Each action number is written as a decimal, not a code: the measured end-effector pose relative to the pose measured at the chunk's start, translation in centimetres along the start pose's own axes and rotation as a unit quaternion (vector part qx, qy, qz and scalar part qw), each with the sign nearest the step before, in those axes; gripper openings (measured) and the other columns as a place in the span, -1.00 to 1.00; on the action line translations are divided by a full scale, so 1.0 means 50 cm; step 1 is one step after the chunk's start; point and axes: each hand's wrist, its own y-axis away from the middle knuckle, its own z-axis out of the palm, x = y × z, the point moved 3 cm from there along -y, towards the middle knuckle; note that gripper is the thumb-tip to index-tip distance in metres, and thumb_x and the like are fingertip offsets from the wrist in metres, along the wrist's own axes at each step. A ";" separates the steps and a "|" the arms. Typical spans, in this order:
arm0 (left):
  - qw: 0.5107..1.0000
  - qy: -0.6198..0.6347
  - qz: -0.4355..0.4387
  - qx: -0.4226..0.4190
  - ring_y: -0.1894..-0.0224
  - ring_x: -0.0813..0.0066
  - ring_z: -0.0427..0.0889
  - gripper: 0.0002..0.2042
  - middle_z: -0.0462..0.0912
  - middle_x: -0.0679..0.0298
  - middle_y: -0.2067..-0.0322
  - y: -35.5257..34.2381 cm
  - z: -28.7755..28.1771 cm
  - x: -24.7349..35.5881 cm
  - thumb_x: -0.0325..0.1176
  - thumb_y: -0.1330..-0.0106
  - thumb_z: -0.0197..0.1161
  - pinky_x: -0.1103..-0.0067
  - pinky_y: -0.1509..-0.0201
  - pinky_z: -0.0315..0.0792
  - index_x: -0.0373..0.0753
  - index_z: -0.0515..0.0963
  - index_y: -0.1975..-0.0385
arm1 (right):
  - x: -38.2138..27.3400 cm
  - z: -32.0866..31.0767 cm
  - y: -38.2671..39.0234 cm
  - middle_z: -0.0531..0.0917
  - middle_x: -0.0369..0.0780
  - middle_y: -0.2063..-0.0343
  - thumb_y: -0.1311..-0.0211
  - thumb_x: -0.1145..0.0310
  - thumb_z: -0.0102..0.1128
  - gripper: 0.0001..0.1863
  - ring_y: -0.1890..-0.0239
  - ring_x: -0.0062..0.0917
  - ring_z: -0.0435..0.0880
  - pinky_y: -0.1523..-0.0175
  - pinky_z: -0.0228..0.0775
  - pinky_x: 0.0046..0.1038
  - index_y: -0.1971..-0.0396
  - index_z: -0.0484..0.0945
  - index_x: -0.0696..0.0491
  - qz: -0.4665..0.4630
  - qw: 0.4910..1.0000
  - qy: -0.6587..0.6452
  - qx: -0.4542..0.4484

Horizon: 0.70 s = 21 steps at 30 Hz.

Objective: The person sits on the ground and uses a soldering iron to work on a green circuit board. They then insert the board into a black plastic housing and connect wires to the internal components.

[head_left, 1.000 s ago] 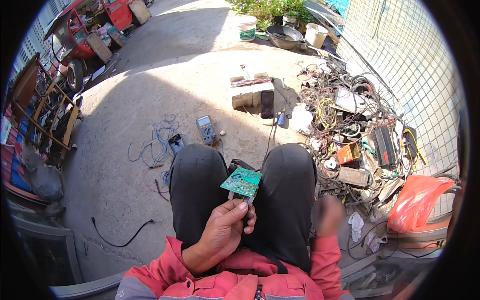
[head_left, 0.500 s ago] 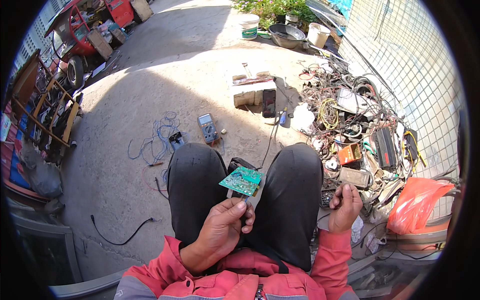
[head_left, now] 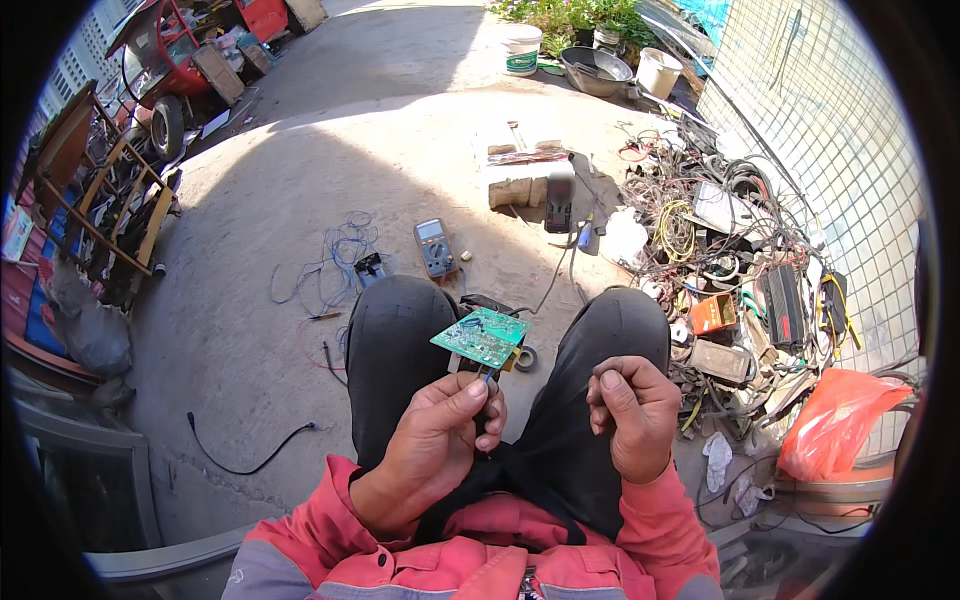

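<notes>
Board (head_left: 483,337) stays held in the left hand (head_left: 432,436) while the right hand (head_left: 638,420), curled, contents unclear, has swung in, apparently within reach.

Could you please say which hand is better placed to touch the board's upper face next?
Probably the right hand: it is nearby with no object visible in it; the left hand holds the green circuit board from below.
</notes>
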 end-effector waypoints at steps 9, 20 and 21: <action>1.000 0.004 0.011 -0.016 0.43 0.56 0.35 -0.85 0.42 0.30 0.45 0.013 0.012 0.040 -0.32 -0.37 0.18 0.69 0.48 0.25 -0.27 0.50 0.36 | 0.046 0.073 -0.027 0.60 -0.19 0.21 -0.34 0.45 0.17 -0.68 0.26 -0.65 0.59 0.25 0.53 -0.58 0.00 0.41 0.29 0.098 0.990 0.011 -0.105; 0.998 0.000 0.027 -0.054 0.41 0.55 0.36 -0.88 0.42 0.31 0.45 0.015 0.013 0.078 -0.34 -0.37 0.17 0.71 0.51 0.26 -0.25 0.50 0.34 | 0.059 0.078 -0.063 0.58 -0.13 0.13 -0.29 0.44 0.22 -0.65 0.13 -0.57 0.58 0.09 0.49 -0.55 0.01 0.42 0.31 0.055 0.989 0.058 -0.123; 0.998 -0.002 0.030 -0.058 0.41 0.55 0.36 -0.88 0.42 0.31 0.45 0.014 0.013 0.080 -0.34 -0.37 0.17 0.71 0.52 0.26 -0.25 0.50 0.34 | 0.058 0.079 -0.065 0.58 -0.13 0.14 -0.29 0.44 0.22 -0.65 0.13 -0.58 0.58 0.09 0.49 -0.55 0.02 0.43 0.31 0.058 0.989 0.062 -0.125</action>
